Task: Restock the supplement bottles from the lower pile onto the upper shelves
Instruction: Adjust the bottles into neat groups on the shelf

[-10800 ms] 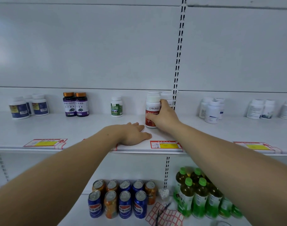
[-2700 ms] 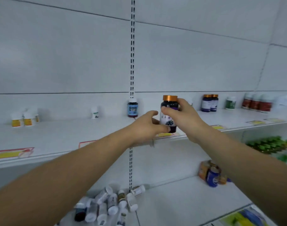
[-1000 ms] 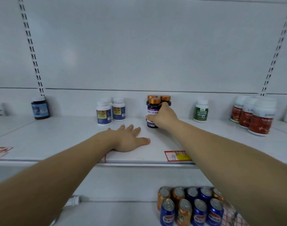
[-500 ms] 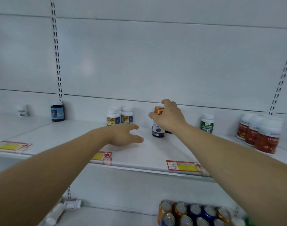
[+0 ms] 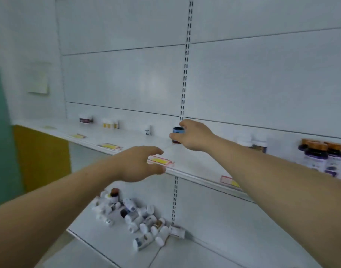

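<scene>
Reaching across the upper shelf [image 5: 189,163], the right hand [image 5: 194,137] sits curled beside a dark bottle with a blue label [image 5: 177,135] that stands upright near the back panel. Whether the fingers actually clasp it or merely rest against it cannot be told through the blur. The left hand [image 5: 140,164] hovers empty and loosely spread in front of the shelf edge, just over a yellow price tag [image 5: 160,161]. Most of the stock is still in the pile of bottles [image 5: 135,215] on the lower shelf [image 5: 100,240], lying on their sides.

The likeliest slip is a knock. If the right hand swings away carelessly, it could tip the dark bottle or nudge it out of line. Grabbing from the pile is also risky, because loose round bottles could roll toward the open front edge and drop. The purple bottles [image 5: 320,157] stand close to the right forearm, so a dragged arm might catch them.
</scene>
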{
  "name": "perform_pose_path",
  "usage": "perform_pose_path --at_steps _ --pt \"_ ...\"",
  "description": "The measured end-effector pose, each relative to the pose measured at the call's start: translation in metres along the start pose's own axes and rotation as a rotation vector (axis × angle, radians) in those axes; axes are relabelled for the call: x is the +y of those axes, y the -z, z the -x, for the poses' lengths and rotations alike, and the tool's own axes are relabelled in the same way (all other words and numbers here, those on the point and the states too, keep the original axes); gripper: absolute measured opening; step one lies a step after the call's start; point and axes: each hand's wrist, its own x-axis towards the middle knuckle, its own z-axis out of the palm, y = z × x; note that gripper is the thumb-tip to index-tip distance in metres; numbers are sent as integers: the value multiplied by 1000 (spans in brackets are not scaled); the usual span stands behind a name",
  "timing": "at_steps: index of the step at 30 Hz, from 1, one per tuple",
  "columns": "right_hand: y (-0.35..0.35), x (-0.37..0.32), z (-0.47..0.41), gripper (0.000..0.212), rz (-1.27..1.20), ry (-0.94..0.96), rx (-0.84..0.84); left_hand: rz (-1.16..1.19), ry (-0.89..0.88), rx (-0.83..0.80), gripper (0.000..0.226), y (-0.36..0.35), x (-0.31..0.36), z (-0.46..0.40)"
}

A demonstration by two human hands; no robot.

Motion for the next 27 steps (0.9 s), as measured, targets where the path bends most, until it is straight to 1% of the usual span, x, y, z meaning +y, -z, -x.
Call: perform_pose_path --at_steps 2,7,9,12,15,19,21,24,25,27 --pt "-42 -64 -19 72 -45 77 -51 8 96 4 61 13 -61 32" --pt "-149 -208 -42 70 -162 259 -174 -14 308 -44 61 28 -201 106" --pt "-189 -247 -48 70 -204 287 -252 17 381 -68 61 29 -247 126" --pt "-249 -279 -59 69 -206 267 -360 76 469 -102 60 26 -308 140" --pt "-304 -280 -78 68 -184 193 -432 106 495 -123 59 16 -361 132" --pt "-373 -249 -109 66 -162 51 -476 171 498 -167 59 -10 -420 94" --pt "-408 -226 -125 57 -174 -27 -496 181 492 -225 60 -29 -450 69" --pt "-458 -191 -149 33 -174 -158 -521 179 487 -329 61 -58 -495 31" --pt "-473 -181 -153 28 -180 -196 -529 172 483 -369 61 -66 -508 20" --pt "-501 -164 -158 31 -207 -264 -546 154 458 -439 63 -82 -535 -2"
